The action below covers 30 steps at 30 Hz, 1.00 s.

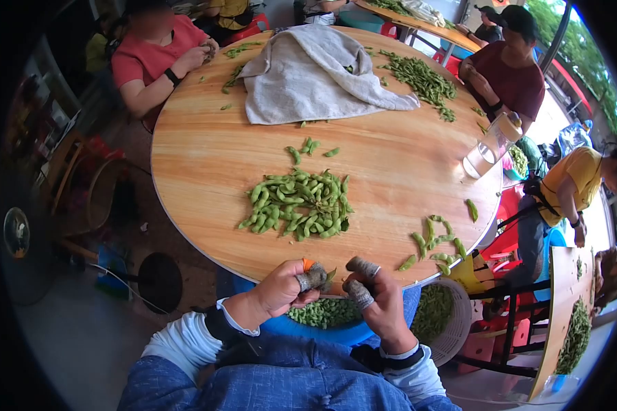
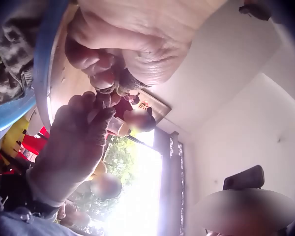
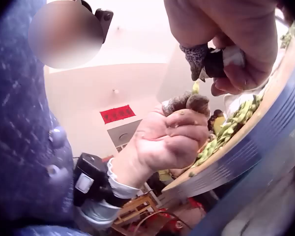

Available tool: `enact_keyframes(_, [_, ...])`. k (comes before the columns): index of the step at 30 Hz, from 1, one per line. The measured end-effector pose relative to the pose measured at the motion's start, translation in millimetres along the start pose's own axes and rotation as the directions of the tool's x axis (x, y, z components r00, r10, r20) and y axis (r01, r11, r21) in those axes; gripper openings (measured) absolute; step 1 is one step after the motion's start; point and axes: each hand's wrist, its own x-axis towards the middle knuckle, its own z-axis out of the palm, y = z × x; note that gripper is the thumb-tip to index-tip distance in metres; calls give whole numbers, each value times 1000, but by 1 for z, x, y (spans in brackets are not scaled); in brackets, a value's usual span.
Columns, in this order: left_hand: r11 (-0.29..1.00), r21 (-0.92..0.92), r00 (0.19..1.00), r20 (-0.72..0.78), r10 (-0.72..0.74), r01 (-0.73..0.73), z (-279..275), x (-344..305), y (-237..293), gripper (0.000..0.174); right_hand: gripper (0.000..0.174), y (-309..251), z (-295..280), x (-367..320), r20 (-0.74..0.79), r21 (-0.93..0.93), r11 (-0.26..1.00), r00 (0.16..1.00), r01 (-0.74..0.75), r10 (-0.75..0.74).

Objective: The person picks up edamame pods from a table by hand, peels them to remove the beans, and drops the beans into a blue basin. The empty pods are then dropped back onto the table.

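Observation:
My left hand [image 1: 281, 289] pinches an edamame pod [image 3: 195, 87] between its wrapped thumb and finger, just past the table's near edge; most of the pod is hidden. To its right is my right hand [image 1: 385, 305], its wrapped thumb and forefinger apart with nothing between them, the other fingers bent. In the right wrist view its fingertips are close above the pod's tip. Below both hands sits a blue basin [image 1: 349, 334] with shelled green beans [image 1: 322, 313] in it. A pile of edamame pods [image 1: 298, 203] lies on the table in front of me.
Loose pods [image 1: 432, 240] lie at the right edge of the round wooden table [image 1: 199, 157]. Farther back are a grey cloth [image 1: 308, 75], more pods [image 1: 421, 79] and a water bottle [image 1: 490, 147]. A white basket [image 1: 459, 322] stands at lower right. Other people sit around the table.

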Motion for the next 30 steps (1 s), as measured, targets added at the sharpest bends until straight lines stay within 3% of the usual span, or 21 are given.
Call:
enact_keyframes(3, [983, 160, 993, -67, 101, -89, 9, 0, -1, 14, 29, 1, 7, -2, 82, 262, 960, 994, -97, 78])
enact_keyframes(7, [890, 423, 975, -55, 215, -173, 14, 0, -1, 19, 26, -2, 7, -1, 136, 330, 934, 986, -136, 96])
enact_keyframes(10, [826, 514, 965, 14, 263, -232, 14, -1, -4, 19, 25, 1, 9, -2, 113, 323, 937, 988, -134, 103])
enact_keyframes(13, [900, 428, 992, -46, 115, -85, 11, -3, -4, 18, 25, 1, 9, 1, 82, 322, 938, 991, -129, 108])
enact_keyframes(16, [956, 287, 994, -71, 77, -53, 14, -4, -1, 14, 22, 0, 11, -1, 52, 354, 927, 992, -126, 115])
enact_keyframes(19, [949, 286, 981, -101, 165, -130, 9, 0, -9, 14, 18, -5, 12, -3, 88, 364, 922, 990, -134, 109])
enact_keyframes(25, [801, 544, 937, -72, 342, -251, 13, 1, -10, 10, 17, 10, 6, -3, 148, 388, 904, 980, -180, 132])
enact_keyframes(30, [783, 571, 938, -64, 340, -245, 13, 0, -10, 11, 20, 13, 9, -3, 106, 415, 887, 979, -205, 176])
